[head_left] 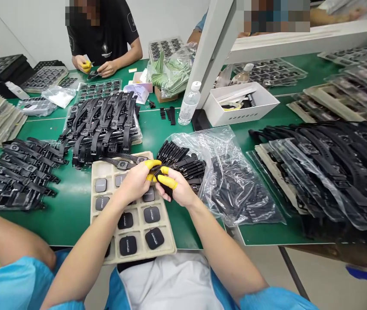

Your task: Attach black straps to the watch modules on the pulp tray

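Observation:
My left hand (137, 183) and my right hand (179, 186) meet above a beige compartment tray (138, 252), yellow finger cots on several fingertips. Pinched between them is a small black watch piece (158, 174), mostly covered by the fingers; a dark strap-like part hangs under my right hand. Square black watch bodies (152, 214) lie in the tray's compartments. Along its far edge rest strapped black watches (123, 164). Loose black watch straps (186, 168) fan out just beyond my right hand, beside a clear plastic bag (241, 189) of more straps.
Stacks of strapped watches (102, 120) stand ahead, with more at left (18, 172) and right (332, 159). A water bottle (190, 103), a white box (241, 103) and a white post (214, 51) stand beyond. A co-worker in black (106, 34) sits opposite; another person's arm (12, 232) is at left.

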The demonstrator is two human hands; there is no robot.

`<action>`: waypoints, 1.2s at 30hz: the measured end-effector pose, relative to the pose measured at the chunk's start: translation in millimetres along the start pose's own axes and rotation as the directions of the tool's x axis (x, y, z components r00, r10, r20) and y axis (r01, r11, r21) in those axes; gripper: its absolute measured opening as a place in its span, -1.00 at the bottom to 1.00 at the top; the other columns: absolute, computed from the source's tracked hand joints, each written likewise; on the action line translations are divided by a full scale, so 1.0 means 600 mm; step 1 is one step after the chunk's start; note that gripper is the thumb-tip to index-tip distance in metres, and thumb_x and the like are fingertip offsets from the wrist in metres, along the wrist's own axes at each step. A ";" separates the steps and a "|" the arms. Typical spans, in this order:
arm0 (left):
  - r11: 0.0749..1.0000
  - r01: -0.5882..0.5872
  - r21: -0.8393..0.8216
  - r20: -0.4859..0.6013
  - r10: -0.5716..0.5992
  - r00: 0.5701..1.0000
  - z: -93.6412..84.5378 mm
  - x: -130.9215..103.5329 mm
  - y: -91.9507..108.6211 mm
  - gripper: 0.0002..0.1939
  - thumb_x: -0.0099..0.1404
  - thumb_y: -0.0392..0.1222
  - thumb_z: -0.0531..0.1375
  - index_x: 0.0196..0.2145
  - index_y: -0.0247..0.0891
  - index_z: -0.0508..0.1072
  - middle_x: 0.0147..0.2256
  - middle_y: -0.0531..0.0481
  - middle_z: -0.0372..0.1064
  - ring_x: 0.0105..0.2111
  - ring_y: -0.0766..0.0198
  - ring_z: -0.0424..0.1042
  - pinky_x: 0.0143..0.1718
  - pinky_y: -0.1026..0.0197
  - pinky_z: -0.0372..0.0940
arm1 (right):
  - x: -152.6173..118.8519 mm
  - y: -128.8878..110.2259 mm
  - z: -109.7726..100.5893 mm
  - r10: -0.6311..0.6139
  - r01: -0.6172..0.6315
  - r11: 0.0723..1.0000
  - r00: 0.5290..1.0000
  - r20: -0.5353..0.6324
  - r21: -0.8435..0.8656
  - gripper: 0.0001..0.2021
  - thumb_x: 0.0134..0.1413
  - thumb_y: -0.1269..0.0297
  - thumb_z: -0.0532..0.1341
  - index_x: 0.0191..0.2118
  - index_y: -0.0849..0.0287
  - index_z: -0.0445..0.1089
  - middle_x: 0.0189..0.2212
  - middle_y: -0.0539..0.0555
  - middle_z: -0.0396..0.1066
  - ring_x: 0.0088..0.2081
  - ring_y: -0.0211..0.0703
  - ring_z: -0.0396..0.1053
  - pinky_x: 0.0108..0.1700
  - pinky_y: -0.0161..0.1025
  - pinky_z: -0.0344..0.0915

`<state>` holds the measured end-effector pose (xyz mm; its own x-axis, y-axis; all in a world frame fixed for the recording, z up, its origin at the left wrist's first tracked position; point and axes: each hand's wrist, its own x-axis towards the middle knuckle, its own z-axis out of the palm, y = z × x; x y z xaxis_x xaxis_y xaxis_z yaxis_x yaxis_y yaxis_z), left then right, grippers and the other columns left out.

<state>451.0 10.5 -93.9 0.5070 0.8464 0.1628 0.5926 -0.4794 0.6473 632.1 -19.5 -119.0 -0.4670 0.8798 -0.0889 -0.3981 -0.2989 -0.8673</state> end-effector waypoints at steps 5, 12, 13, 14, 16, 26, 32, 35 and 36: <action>0.989 -0.145 0.032 0.002 0.145 0.989 -0.005 0.001 -0.006 -0.42 0.25 -0.45 0.02 0.19 -0.25 0.42 0.14 -0.17 0.48 0.20 0.07 0.43 0.28 -0.04 0.34 | 0.000 0.002 0.001 0.043 -0.043 0.998 0.999 -0.003 0.049 -0.65 0.17 -0.05 0.33 -0.24 0.12 0.29 -0.68 -0.15 0.31 -0.74 -0.35 0.09 -0.72 -0.39 -0.01; 0.990 -0.109 0.085 0.034 0.107 0.994 0.005 -0.003 0.000 -0.48 0.36 -0.40 0.02 0.24 -0.34 0.38 0.19 -0.22 0.43 0.24 0.10 0.39 0.32 0.07 0.31 | -0.010 -0.007 0.013 0.075 -0.063 0.986 0.994 -0.075 0.157 -0.69 0.10 0.02 0.42 -0.26 0.11 0.37 -0.70 -0.12 0.26 -0.73 -0.32 0.09 -0.73 -0.41 -0.01; 0.991 -0.097 0.089 0.051 0.093 0.994 0.007 -0.003 0.001 -0.47 0.37 -0.41 0.01 0.26 -0.38 0.36 0.21 -0.24 0.41 0.27 0.10 0.36 0.34 0.08 0.29 | -0.011 -0.009 0.014 0.083 -0.067 0.982 0.992 -0.090 0.176 -0.70 0.10 0.03 0.42 -0.25 0.11 0.41 -0.70 -0.11 0.25 -0.72 -0.31 0.11 -0.72 -0.41 0.01; 0.992 -0.088 0.090 0.062 0.082 0.995 0.008 -0.002 0.002 -0.46 0.38 -0.42 -0.02 0.28 -0.40 0.35 0.23 -0.25 0.39 0.30 0.10 0.33 0.36 0.08 0.26 | -0.011 -0.011 0.014 0.084 -0.064 0.979 0.992 -0.094 0.194 -0.70 0.07 0.02 0.44 -0.30 0.11 0.43 -0.70 -0.09 0.24 -0.72 -0.31 0.11 -0.72 -0.41 0.02; 0.995 -0.071 0.076 0.088 0.064 0.994 0.006 -0.001 0.006 -0.46 0.42 -0.40 -0.06 0.30 -0.48 0.33 0.25 -0.31 0.35 0.33 0.09 0.29 0.37 0.09 0.23 | -0.009 -0.014 0.014 0.087 -0.062 0.977 0.990 -0.115 0.204 -0.70 0.02 0.03 0.47 -0.39 0.11 0.44 -0.70 -0.07 0.23 -0.71 -0.30 0.14 -0.70 -0.39 0.08; 0.999 0.001 0.040 0.143 -0.007 0.990 -0.002 0.003 0.031 -0.49 0.49 -0.26 -0.04 0.31 -0.36 0.34 0.22 -0.28 0.42 0.29 0.04 0.34 0.35 -0.01 0.24 | -0.005 -0.017 -0.004 0.185 -0.163 0.980 0.959 -0.217 0.114 -0.54 -0.12 -0.09 0.50 -0.60 0.12 0.34 -0.72 -0.01 0.13 -0.71 -0.27 0.09 -0.70 -0.31 0.06; 0.946 -0.061 0.320 0.159 0.009 0.987 0.006 0.003 0.021 -0.52 0.40 -0.21 0.13 0.20 -0.49 0.42 0.05 -0.36 0.47 0.12 -0.04 0.45 0.25 0.00 0.32 | -0.003 -0.012 -0.008 0.286 -0.272 0.958 0.925 -0.250 0.093 -0.45 -0.26 -0.18 0.55 -0.63 0.12 0.31 -0.72 -0.01 0.11 -0.70 -0.31 0.05 -0.68 -0.33 -0.01; 0.908 -0.099 0.407 0.213 0.011 0.977 0.003 0.000 0.022 -0.56 0.40 -0.19 0.13 0.15 -0.48 0.43 -0.02 -0.33 0.47 0.02 -0.03 0.48 0.18 -0.01 0.36 | -0.002 -0.005 -0.013 0.308 -0.299 0.951 0.921 -0.237 0.075 -0.43 -0.26 -0.21 0.54 -0.63 0.12 0.29 -0.71 -0.01 0.13 -0.69 -0.32 0.04 -0.67 -0.33 -0.01; 0.900 -0.100 0.425 0.225 0.002 0.974 0.002 -0.001 0.022 -0.57 0.40 -0.19 0.12 0.14 -0.47 0.43 -0.03 -0.31 0.47 0.00 -0.03 0.48 0.15 -0.02 0.37 | -0.002 -0.002 -0.016 0.313 -0.305 0.950 0.923 -0.224 0.069 -0.43 -0.24 -0.21 0.54 -0.62 0.13 0.29 -0.71 -0.01 0.14 -0.69 -0.32 0.05 -0.67 -0.33 -0.01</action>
<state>459.5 3.3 -86.3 0.6361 0.7716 -0.0074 0.7483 -0.6145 0.2497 640.6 -16.5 -122.4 -0.3785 0.8014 -0.4631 -0.2905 -0.5780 -0.7626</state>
